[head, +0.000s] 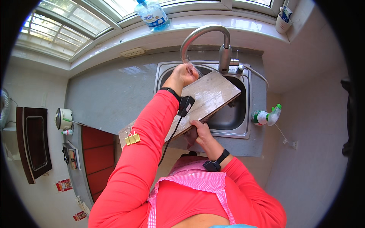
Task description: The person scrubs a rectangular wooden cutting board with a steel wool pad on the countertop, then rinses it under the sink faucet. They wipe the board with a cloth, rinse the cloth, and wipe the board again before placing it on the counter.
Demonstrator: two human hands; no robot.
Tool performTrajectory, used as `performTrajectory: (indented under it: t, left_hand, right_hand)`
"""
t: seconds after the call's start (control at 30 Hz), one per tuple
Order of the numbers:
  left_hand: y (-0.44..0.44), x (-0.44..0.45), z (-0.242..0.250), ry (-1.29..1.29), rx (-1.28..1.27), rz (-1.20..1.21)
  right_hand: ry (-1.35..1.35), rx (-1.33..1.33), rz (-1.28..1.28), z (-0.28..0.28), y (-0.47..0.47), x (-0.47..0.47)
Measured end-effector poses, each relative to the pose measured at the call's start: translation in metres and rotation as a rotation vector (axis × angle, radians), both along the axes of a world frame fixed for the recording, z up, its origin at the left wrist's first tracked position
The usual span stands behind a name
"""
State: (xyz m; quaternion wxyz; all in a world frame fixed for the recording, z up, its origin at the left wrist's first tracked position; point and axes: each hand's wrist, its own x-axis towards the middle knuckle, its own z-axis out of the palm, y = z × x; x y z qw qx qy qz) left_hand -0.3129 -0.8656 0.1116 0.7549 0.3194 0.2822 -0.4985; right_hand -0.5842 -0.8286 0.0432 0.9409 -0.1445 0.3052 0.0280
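Note:
A long wood-grain board (209, 92) lies slanted across the stainless steel sink (248, 114), its upper face wet and shiny. My left hand (186, 73) is under the spout of the curved metal faucet (225, 57), with water running at its fingers; the fingers are curled, and whether they hold anything is unclear. With my right hand (202, 131) I grip the board's lower edge, thumb on top, and a dark reddish cloth (190, 137) hangs beside the fingers under the board. Part of the board is hidden behind my left forearm, where a gold binder clip sits on the sleeve.
A spray bottle (261, 117) stands right of the sink. On the windowsill are a blue liquid bottle (154, 17) and a white cup (283, 24). A rice cooker (64, 118) stands at the far left of the grey countertop (114, 91). A black cable hangs from my left wrist.

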Motion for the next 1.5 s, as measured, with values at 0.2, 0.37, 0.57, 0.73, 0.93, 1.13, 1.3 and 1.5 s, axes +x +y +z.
performTrajectory:
  t: [0.2, 0.37, 0.57, 0.73, 0.93, 1.13, 1.3, 1.5]
  left_hand:
    - [-0.011, 0.013, 0.014, 0.003, -0.118, 0.182]
    - [-0.001, 0.011, 0.012, 0.095, -0.124, 0.193]
    - [-0.006, 0.013, 0.006, -0.112, 0.28, -0.001]
    - [-0.002, 0.005, 0.013, -0.381, 0.394, -0.154]
    - [0.061, 0.014, 0.054, -1.042, 0.475, -0.872]
    - [0.231, 0.003, 0.11, -1.293, 1.008, -1.233]
    - [0.374, -0.057, 0.141, -1.082, 1.481, -1.102]
    - [0.435, -0.177, 0.147, -0.423, 0.749, -0.082]
  right_hand:
    - [0.033, -0.03, -0.077, 0.002, -0.01, -0.008]
    - [0.035, -0.035, -0.037, 0.003, -0.01, -0.011]
    - [-0.018, 0.007, -0.069, 0.009, -0.01, -0.012]
    - [0.009, -0.014, -0.048, 0.008, -0.009, -0.01]
    - [-0.011, -0.013, -0.013, 0.005, -0.009, -0.007]
    - [-0.017, 0.027, 0.114, 0.0, -0.007, 0.009]
    - [0.014, 0.053, 0.317, -0.002, -0.018, 0.029]
    - [-0.103, 0.097, 0.515, 0.0, -0.041, 0.052]
